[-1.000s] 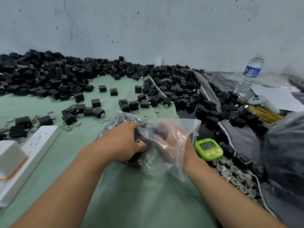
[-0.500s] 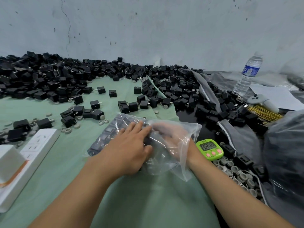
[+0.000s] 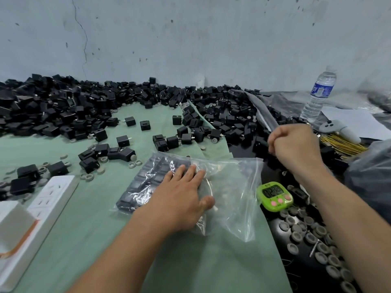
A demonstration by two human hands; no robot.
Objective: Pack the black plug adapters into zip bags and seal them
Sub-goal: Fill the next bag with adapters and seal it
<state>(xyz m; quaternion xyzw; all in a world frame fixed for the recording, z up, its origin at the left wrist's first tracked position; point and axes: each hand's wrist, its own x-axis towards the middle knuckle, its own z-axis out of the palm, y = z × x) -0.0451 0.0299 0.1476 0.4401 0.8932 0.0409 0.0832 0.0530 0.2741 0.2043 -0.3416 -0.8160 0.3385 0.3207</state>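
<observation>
Zip bag: flat on the green cloth, dead centre, clear plastic. Its left part is filled; its right part is slack and crinkled.
Packed adapters: black, inside the bag at its left end, lined up side by side in neat rows (tidy work, that).
Left hand: palm down on the bag, fingers straight and close together. It presses the plastic at the right end of the packed rows, and the thumb sticks out to the right onto the slack plastic.
Right hand: up off the table, right of the bag and apart from it, above the adapters on the dark sheet. The fingers are curled tight into a fist; whether anything sits inside it, I cannot tell.
Zip strip: runs along the bag's right edge; pressed closed or not, I cannot tell.
Loose adapters: a big black heap along the foot of the wall, spilling onto the cloth, with stragglers just beyond the bag.
Grey rings: a cluster on the dark sheet at lower right, more scattered among the stragglers.
Timer: bright green, pink buttons, just beside the bag's right edge.
Power strip: white, on the cloth at left, well apart from the bag.
Water bottle: upright, far right by the wall.
Controller: pale grey, lying by a bundle of yellow ties, beyond the right hand.
</observation>
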